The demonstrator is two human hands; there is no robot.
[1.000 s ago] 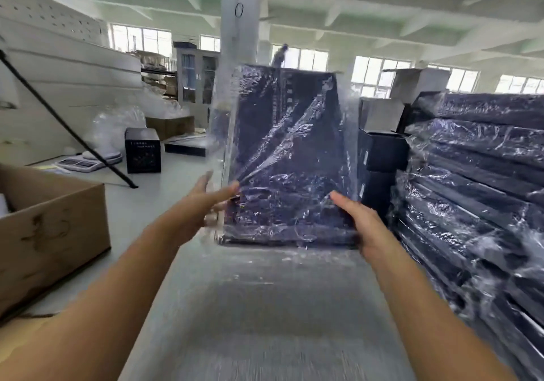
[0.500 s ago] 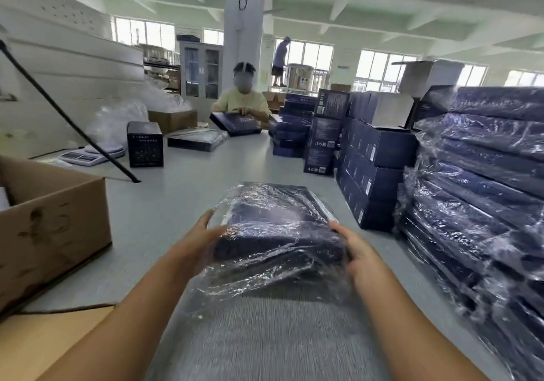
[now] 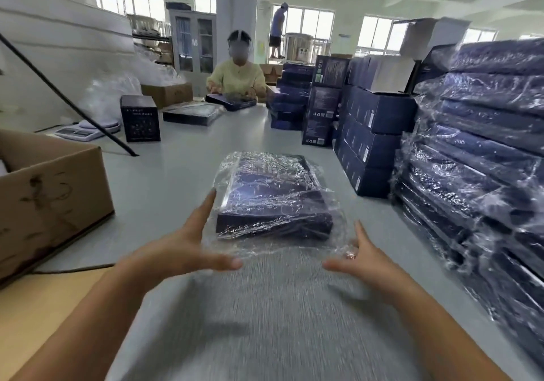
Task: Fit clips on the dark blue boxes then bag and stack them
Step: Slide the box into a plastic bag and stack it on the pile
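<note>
Brown box (image 3: 50, 201): one big cardboard box sat at the far left of the surface (image 3: 176, 174); what was in it could not be seen
Small black box (image 3: 140, 118): one stood behind it, next to one white scale (image 3: 85, 130)
Left hand (image 3: 188, 245): its grip was spread wide, fingers straight, and the pointing finger touched the left edge of the plastic
Box in the bag (image 3: 272, 195): one dark blue box lay flat in the middle of the surface, just past both hands, already inside a clear bag (image 3: 279, 248)
Done so far: this box looked bagged; if a clip was on it, the crinkly plastic hid that
Left to do: the open end of the bag hung loose toward the person, so it likely needed tidying, and then the box had to go on the pile
Right hand (image 3: 357, 255): its grip was spread too, fingers straight, resting on the loose plastic at the near right corner
Other worker (image 3: 237, 82): one person sat at the far end with one dark box under their hands; one more person stood far back by the windows
Bare blue boxes (image 3: 371, 133): a big group stood on the right with no bags, too many and too hidden to count
Bagged pile (image 3: 482, 157): one tall stack on the far right, at least eight layers, so lots were done
</note>
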